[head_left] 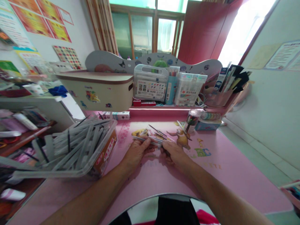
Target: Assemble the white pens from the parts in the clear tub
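My left hand point(140, 148) and my right hand point(172, 152) are close together over the pink desk, fingers closed. Between them they grip some thin pen-like sticks point(155, 140), lying roughly level; their exact kind and number are too blurred to tell. Just beyond my fingers, a few more slim sticks point(157, 130) lie loose on the printed desk top. To the left of my left hand stands a clear plastic bin point(77, 172), crammed with translucent narrow sleeves point(81, 143) and some dark thin sticks. A clear jar point(192, 118) holding pens is beyond my right hand.
The pink desk point(222, 184) has cartoon bears printed on it. A blue box point(207, 125) sits beside the jar. On the raised shelf stand a beige lidded box point(100, 93), marker cases point(150, 83) and a pen holder point(217, 96). Cluttered shelves point(25, 137) flank the left side.
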A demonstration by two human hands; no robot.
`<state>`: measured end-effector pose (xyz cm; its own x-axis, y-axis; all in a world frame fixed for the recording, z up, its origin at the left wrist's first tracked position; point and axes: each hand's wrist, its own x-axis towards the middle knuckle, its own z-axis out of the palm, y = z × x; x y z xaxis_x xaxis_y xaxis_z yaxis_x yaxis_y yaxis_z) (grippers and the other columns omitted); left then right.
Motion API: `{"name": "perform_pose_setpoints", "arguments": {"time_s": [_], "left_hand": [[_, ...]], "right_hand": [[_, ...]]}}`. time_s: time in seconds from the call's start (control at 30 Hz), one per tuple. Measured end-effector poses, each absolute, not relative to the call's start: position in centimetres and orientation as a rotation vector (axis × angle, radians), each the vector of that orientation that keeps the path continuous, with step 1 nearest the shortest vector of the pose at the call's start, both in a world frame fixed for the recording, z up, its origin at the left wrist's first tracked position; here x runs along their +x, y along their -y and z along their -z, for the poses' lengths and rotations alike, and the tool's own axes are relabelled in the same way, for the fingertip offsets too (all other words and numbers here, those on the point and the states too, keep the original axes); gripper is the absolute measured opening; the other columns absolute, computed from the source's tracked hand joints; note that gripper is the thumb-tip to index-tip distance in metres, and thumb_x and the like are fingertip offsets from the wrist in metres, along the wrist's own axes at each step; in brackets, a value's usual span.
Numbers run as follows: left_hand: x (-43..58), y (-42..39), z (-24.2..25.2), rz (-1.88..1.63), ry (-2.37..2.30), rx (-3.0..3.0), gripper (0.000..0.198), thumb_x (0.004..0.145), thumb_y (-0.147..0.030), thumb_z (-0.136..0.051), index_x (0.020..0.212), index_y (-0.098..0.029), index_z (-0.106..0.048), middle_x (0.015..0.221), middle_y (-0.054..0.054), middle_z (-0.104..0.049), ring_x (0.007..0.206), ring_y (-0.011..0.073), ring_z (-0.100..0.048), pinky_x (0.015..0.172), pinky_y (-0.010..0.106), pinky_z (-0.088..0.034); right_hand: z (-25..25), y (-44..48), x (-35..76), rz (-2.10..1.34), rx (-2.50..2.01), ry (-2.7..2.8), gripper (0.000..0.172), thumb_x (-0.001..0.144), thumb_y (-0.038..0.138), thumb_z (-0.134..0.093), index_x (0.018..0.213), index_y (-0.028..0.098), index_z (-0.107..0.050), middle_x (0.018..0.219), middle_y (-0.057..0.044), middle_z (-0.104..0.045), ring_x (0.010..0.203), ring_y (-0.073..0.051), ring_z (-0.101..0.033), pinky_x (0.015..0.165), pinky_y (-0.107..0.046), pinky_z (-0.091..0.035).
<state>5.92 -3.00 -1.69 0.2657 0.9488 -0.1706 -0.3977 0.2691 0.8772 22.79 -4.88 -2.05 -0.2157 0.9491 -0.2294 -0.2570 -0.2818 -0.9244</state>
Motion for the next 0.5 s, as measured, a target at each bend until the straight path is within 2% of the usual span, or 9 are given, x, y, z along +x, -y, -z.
{"name": "perform_pose_setpoints", "arguments": {"time_s": [0.07,0.2,0.27,0.37,0.5], "left_hand": [[5.89,2.98,1.72,-1.061,-0.832,0.817,0.035,0.072,-0.041,-0.080,0.088,-0.011,-0.071,0.080,0.009,-0.075,0.070,0.0146,-0.069,0.063,0.022,-0.058],[5.75,2.84,1.70,-1.070,-0.828,0.802,0.036,0.071,-0.042,-0.080,0.089,-0.013,-0.069,0.080,0.008,-0.074,0.067,0.0145,-0.068,0.058,0.023,-0.057],[5.65,2.79,1.67,-1.068,-0.828,0.827,0.036,0.072,-0.043,-0.080,0.088,-0.013,-0.069,0.081,0.008,-0.075,0.067,0.0143,-0.068,0.060,0.023,-0.057],[5.52,2.80,1.69,-1.046,-0.845,0.885,0.036,0.072,-0.043,-0.079,0.087,-0.012,-0.070,0.081,0.009,-0.074,0.067,0.0140,-0.067,0.062,0.024,-0.057],[5.55,2.96,1.69,-1.033,-0.886,0.899,0.038,0.071,-0.046,-0.078,0.087,-0.012,-0.069,0.078,0.008,-0.073,0.066,0.0150,-0.067,0.061,0.026,-0.057]], "right_hand": [[1.96,4.92,22.75,-1.667,-1.043,1.011,0.040,0.076,0.053,-0.070,0.073,0.018,-0.051,0.051,0.008,-0.044,0.035,-0.003,-0.028,0.032,-0.016,-0.015],[1.61,5.00,22.75,-1.692,-0.958,0.986,0.040,0.068,0.039,-0.080,0.086,0.022,-0.049,0.054,0.011,-0.045,0.036,-0.003,-0.027,0.033,-0.014,-0.013],[1.67,4.96,22.82,-1.727,-0.985,0.917,0.038,0.072,0.046,-0.075,0.089,0.022,-0.051,0.058,0.009,-0.050,0.036,-0.003,-0.029,0.032,-0.014,-0.012],[2.03,4.85,22.98,-1.762,-1.068,0.896,0.040,0.080,0.057,-0.064,0.083,0.018,-0.054,0.058,0.006,-0.052,0.035,-0.002,-0.029,0.032,-0.014,-0.012],[2.23,4.75,22.98,-1.729,-1.086,1.023,0.041,0.077,0.055,-0.070,0.076,0.017,-0.053,0.051,0.008,-0.047,0.035,-0.002,-0.028,0.032,-0.015,-0.014]]}}
